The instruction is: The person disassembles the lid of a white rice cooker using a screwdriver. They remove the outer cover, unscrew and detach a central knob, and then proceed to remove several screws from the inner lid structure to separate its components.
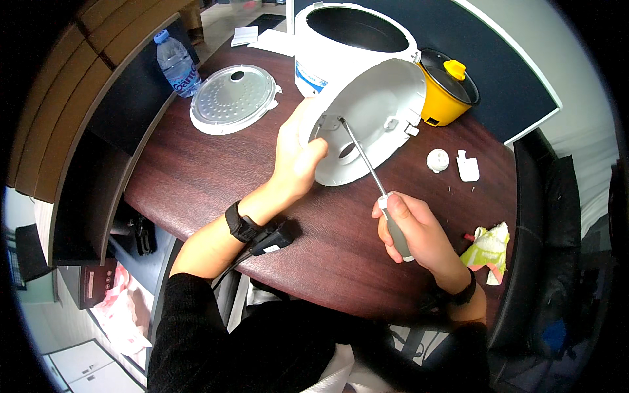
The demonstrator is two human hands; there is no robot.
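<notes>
My left hand (pixel 298 157) grips the near-left rim of a white plastic lid shell (pixel 386 98), thumb on its inner side. The shell is tilted up over the table, its hollow inside facing me. In my right hand (pixel 419 229) is a screwdriver (pixel 363 157), held by its grey and white handle. Its tip meets the inside of the shell near the left wall, by a small moulded fitting. Whether a screw sits under the tip is too small to tell. To the right lie a round white cap (pixel 438 160), a flat white piece (pixel 468 169) and two tiny screws (pixel 473 189).
Behind the shell stands a white appliance body (pixel 334 62), open at the top, beside a yellow pot (pixel 447 108). A perforated metal disc (pixel 226 101) and a water bottle (pixel 175 64) are at left. A yellow-green cloth (pixel 488 247) lies right; a black adapter (pixel 272 240) is by the front edge.
</notes>
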